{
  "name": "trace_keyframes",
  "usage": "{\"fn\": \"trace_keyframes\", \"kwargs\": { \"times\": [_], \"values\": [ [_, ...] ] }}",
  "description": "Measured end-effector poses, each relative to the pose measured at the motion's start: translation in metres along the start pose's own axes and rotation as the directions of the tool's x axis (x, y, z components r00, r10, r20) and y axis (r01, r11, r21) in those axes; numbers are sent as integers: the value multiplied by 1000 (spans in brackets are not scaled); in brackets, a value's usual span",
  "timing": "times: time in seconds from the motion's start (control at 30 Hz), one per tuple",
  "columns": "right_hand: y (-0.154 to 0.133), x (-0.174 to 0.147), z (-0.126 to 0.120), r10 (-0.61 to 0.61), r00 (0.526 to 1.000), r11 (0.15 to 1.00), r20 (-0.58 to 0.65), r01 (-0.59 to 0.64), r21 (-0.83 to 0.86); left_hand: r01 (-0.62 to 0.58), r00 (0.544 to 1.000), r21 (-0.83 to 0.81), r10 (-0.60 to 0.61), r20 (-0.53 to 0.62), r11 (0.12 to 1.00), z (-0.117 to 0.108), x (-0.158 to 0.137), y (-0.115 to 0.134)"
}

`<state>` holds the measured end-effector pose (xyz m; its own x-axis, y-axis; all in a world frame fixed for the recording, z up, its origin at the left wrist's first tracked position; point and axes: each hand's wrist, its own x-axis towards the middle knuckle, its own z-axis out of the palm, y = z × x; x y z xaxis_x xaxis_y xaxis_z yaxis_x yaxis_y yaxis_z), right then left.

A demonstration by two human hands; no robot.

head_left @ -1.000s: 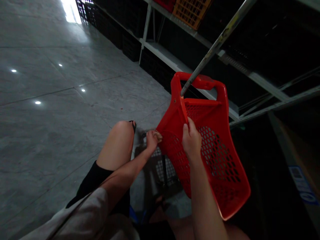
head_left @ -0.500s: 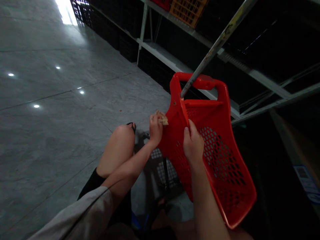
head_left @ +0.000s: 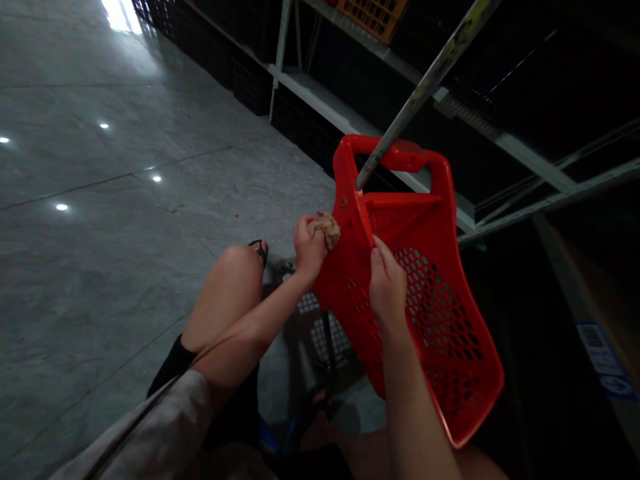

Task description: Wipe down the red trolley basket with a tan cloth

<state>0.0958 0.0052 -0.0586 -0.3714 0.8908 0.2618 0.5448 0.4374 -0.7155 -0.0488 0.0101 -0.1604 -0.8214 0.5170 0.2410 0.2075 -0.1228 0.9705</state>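
A red plastic shopping basket (head_left: 357, 257) with perforated walls stands tilted in front of me. A scuffed metal pole (head_left: 415, 110) runs up from its left top corner. My left hand (head_left: 309, 252) is closed on a crumpled tan rag (head_left: 326, 229), held against the basket's outer side below that corner. With the thumb on top, my right hand (head_left: 388, 283) grips the basket's near rim; the fingers are partly hidden inside.
Metal shelving (head_left: 320, 97) runs along the back, with dark crates (head_left: 250, 83) below and an orange crate (head_left: 376, 17) above. A box with a blue and white label (head_left: 605, 360) stands at the right. Grey tiled floor (head_left: 125, 280) spreads left of my knee.
My left hand has shifted slightly on the basket's side, and more of the crumpled rag shows. My right hand keeps its grip on the rim. The whole view has moved a little.
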Motion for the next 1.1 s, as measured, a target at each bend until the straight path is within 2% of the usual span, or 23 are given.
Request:
{"fn": "trace_keyframes", "kwargs": {
  "times": [0.07,0.13,0.17,0.23,0.37,0.4,0.47,0.53,0.57,0.6,0.7,0.73,0.77,0.8,0.83,0.9,0.97,1.03,1.07,1.1],
  "values": [
    [2,4,-1,56,998,973,26,-61,222,-166,984,-47,162,-67,985,1,19,43],
    [5,8,-4,123,992,891,37,-127,437,-312,950,-51,310,-39,949,-1,27,73],
    [6,8,-5,156,987,839,28,-148,524,-356,934,-42,356,-14,933,-2,26,81],
    [8,7,-8,220,975,741,-20,-153,653,-382,923,-1,381,58,924,-2,10,79],
    [9,-5,-13,309,945,623,-110,-114,774,-350,913,120,310,264,929,-3,-58,43],
    [9,-10,-14,315,942,613,-115,-109,782,-367,896,133,312,317,920,-5,-76,34],
    [10,-22,-20,312,943,605,-113,-106,789,-452,808,78,371,457,889,-12,-102,25],
    [13,-37,-30,304,948,603,-94,-115,790,-508,728,0,430,534,861,-19,-110,29],
    [15,-45,-35,297,951,609,-85,-120,784,-518,713,-29,450,538,855,-22,-107,35],
    [17,-53,-41,290,954,622,-75,-128,772,-519,715,-48,464,523,853,-24,-101,45],
    [22,-73,-54,267,962,685,-59,-147,714,-519,761,-89,507,405,850,-23,-80,84],
    [23,-77,-56,253,965,701,-64,-137,700,-530,756,-108,526,389,841,-21,-76,97],
    [23,-80,-57,237,969,709,-73,-120,695,-550,724,-137,552,413,824,-19,-75,110],
    [23,-82,-57,224,971,704,-81,-104,702,-576,662,-174,580,474,799,-16,-76,121],
    [22,-84,-57,223,971,690,-87,-94,718,-599,574,-221,605,552,770,-14,-78,129],
    [23,-88,-58,250,963,663,-99,-96,742,-621,354,-329,629,692,711,-11,-83,140],
    [28,-98,-63,298,939,707,-174,-94,701,-649,163,-386,615,771,656,-11,-79,144],
    [38,-115,-73,309,879,844,-362,-78,531,-736,38,-366,575,817,569,-11,-61,145],
    [44,-127,-79,289,834,914,-470,-94,394,-795,-1,-333,549,836,507,-11,-47,144],
    [50,-140,-85,257,784,960,-566,-140,242,-851,-21,-288,519,854,440,-11,-32,143]
  ]
}}
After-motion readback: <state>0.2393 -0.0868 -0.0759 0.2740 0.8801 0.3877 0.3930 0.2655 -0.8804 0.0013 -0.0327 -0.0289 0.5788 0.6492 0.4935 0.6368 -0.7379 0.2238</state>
